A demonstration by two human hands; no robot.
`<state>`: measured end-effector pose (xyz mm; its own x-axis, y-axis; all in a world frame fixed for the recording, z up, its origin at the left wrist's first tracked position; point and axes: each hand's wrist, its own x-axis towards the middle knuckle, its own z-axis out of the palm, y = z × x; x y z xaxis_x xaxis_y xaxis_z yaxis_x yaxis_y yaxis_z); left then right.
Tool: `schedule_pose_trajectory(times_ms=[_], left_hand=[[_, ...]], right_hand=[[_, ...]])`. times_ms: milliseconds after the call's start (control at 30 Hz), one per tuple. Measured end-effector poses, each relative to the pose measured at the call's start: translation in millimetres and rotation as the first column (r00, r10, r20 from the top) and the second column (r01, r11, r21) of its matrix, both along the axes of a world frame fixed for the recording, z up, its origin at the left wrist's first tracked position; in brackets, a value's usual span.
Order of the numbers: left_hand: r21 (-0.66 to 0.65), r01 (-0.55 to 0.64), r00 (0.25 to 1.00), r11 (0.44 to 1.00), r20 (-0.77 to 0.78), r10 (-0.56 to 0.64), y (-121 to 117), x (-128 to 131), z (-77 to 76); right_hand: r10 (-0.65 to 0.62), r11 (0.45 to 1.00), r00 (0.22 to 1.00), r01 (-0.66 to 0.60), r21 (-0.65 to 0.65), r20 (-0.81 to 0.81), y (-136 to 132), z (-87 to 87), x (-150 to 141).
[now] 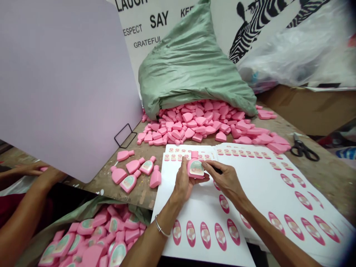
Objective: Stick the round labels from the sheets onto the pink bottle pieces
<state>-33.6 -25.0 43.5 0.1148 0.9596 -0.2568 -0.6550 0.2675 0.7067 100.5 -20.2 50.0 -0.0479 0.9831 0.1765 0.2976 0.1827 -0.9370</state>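
My left hand (183, 181) is closed around a small pink bottle (191, 173), which stands upright with its cap end at the top. A pale green and cream label (196, 167) covers the bottle's front. The thumb and index finger of my right hand (224, 176) pinch together at the label's right edge. Beneath both hands lie white sticker sheets (183, 207) printed with oval pink labels and rows of smaller ones. To the left, several pink bottles (119, 174) lie on the table, some labelled and some plain.
A green sack (191, 70) spills a heap of pink bottles (189, 126) at the back. Scissors (303, 149) lie at right. An open bag (91, 237) of labelled bottles sits below the table edge. Left stands a pale panel (63, 81); beyond it are another person's hands (41, 174).
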Motion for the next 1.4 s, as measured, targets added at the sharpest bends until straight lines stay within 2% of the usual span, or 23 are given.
schedule_pose_trajectory(times_ms=[700,867,1067,1233,1400], left_hand=[[0.013,-0.002,1.000,1.000,-0.016,0.003,-2,-5,-1.8],[0.044,0.026,1.000,0.999,-0.009,-0.025,-3,-7,2.7],[0.160,0.071,0.997,0.985,-0.044,-0.065,-7,-9,8.8],[0.174,0.084,0.994,0.981,-0.077,-0.071,-8,-9,9.3],[0.162,0.087,0.996,0.983,-0.015,-0.086,-8,-10,9.0]], right_hand=[[-0.030,0.997,0.999,0.029,0.070,0.018,0,1.4,-10],[-0.047,0.995,0.998,0.043,0.089,0.036,0,-0.3,-10],[-0.053,0.994,0.998,0.049,0.096,0.043,-1,2.6,-11],[-0.054,0.995,0.998,0.050,0.091,0.038,-2,5.5,-11],[-0.048,0.994,0.997,0.042,0.097,0.066,-7,8.9,-12]])
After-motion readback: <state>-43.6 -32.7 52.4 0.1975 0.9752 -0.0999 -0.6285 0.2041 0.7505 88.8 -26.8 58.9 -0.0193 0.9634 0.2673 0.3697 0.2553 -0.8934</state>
